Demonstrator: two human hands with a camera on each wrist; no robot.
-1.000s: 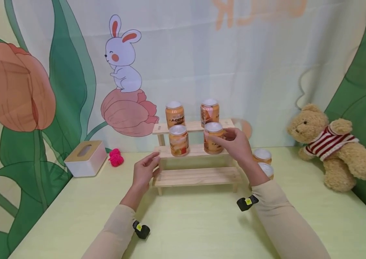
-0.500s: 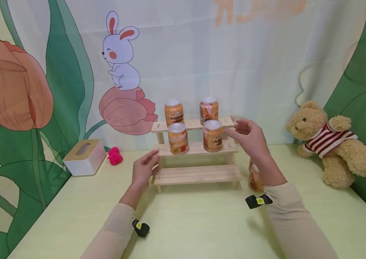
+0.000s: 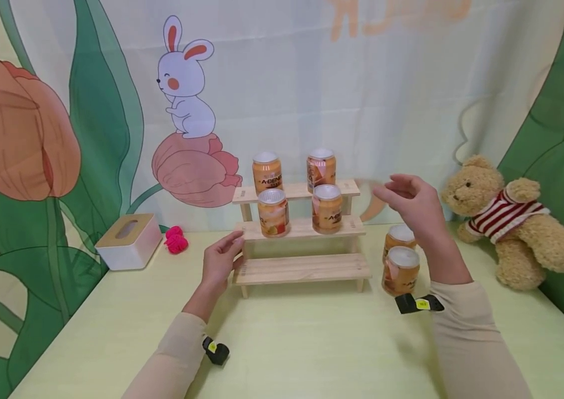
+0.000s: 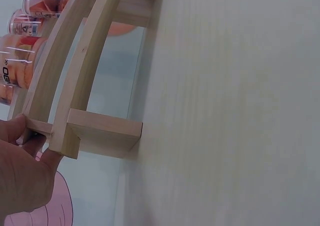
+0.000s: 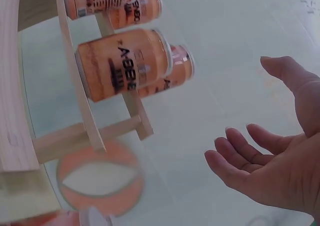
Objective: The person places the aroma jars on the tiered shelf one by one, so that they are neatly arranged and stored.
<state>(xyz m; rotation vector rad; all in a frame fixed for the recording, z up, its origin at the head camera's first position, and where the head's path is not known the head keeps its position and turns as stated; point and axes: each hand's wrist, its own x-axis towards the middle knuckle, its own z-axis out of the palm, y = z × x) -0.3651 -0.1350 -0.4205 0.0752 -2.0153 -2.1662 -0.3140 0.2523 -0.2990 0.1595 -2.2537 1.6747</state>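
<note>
A three-step wooden rack [image 3: 301, 269] stands mid-table. Two orange cans sit on its top step [image 3: 267, 172] and two on the middle step, one left [image 3: 273, 212] and one right [image 3: 327, 208]. My left hand [image 3: 237, 249] holds the rack's left end, thumb and fingers pinching the slat end [image 4: 37, 126] in the left wrist view. My right hand [image 3: 386, 191] hangs in the air right of the rack, fingers spread, holding nothing; the right wrist view shows its empty palm [image 5: 280, 176]. Below it two more cans [image 3: 401, 270] stand on the table.
A teddy bear [image 3: 511, 221] sits at the far right. A white tissue box [image 3: 129, 243] and a pink ball [image 3: 176, 240] lie at the left by the printed backdrop. Small black wrist cameras [image 3: 418, 303] hang under both sleeves.
My right hand let go of the right can on the middle step and drew back to the right and up. The left hand stayed on the rack.
</note>
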